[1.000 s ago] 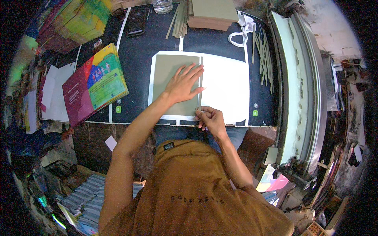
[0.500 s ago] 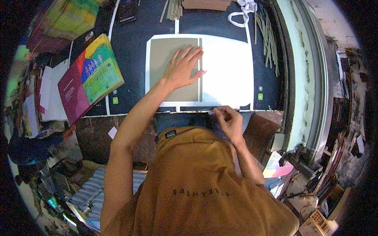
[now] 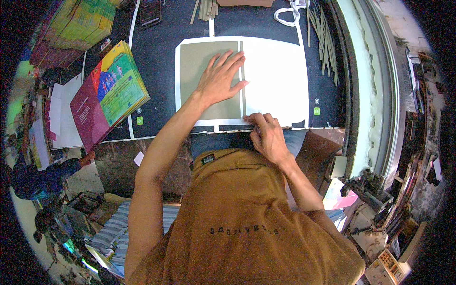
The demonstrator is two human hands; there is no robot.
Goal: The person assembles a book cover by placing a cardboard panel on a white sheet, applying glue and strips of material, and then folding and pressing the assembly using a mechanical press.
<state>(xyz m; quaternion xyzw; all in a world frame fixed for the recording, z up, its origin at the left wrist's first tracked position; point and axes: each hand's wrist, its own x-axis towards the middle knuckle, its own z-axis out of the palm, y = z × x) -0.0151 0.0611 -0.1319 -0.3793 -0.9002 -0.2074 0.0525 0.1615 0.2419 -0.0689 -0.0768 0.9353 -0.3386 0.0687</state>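
A white sheet point(image 3: 275, 80) lies on the dark tabletop, with a grey-brown board point(image 3: 192, 71) on its left part. A narrow strip point(image 3: 242, 102) of the same colour stands along the board's right edge, a thin white gap between them. My left hand point(image 3: 219, 78) rests flat on the board, fingers spread and fingertips reaching over the strip. At the sheet's near edge, my right hand point(image 3: 270, 137) has its fingers curled, the tips by the strip's lower end. Whether anything is pinched in them is hidden.
Colourful printed covers point(image 3: 111, 90) lie in a stack at the left, before a tall yellow-green pile point(image 3: 85, 23). Loose narrow strips point(image 3: 325, 47) and a white looped cord point(image 3: 287, 18) are at the far right. A co-worker's hand point(image 3: 88, 159) shows beyond the table's left end.
My right hand has moved up from below the table edge to the sheet's near edge. The small white piece at its fingertips no longer shows. My left hand stays on the board.
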